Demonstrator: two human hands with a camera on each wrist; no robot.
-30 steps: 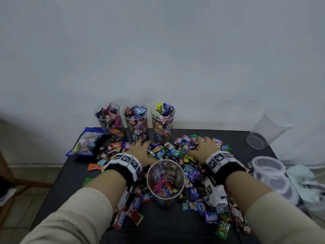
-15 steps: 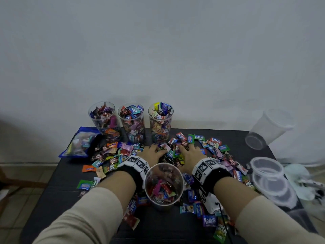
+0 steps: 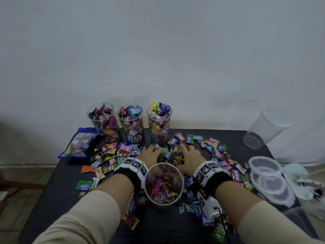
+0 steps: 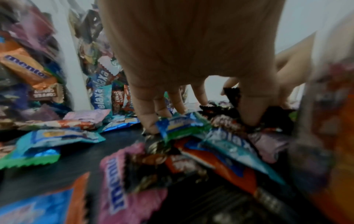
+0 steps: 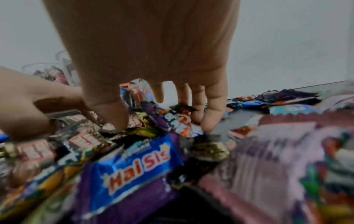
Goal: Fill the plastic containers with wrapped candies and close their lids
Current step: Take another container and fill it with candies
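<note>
At the left edge of the black table a crinkled blue-and-clear candy bag lies slumped, its lettering too blurred to read. Right of it, along the wall, three clear round plastic cups stand upright and lidless, packed to the rim with glossy wrappers. Across the middle of the frame spreads the loose heap of wrapped candies, flat foil sachets with zigzag ends. The left hand lies palm down on this heap, fingers bent down and digging their tips among the wrappers; whether they actually grip any piece cannot be told, since the wrist view is smeared. Below centre stands the part-filled cup, clear and tapered, between both wrists. The right hand lies spread on the heap likewise, fingertips pressing down on wrappers and the thumb touching others, no firm grip visible. At the right edge, a stack of translucent round lids sits on the table corner, and above it an empty cup tilts, hazy and partly off the table.
</note>
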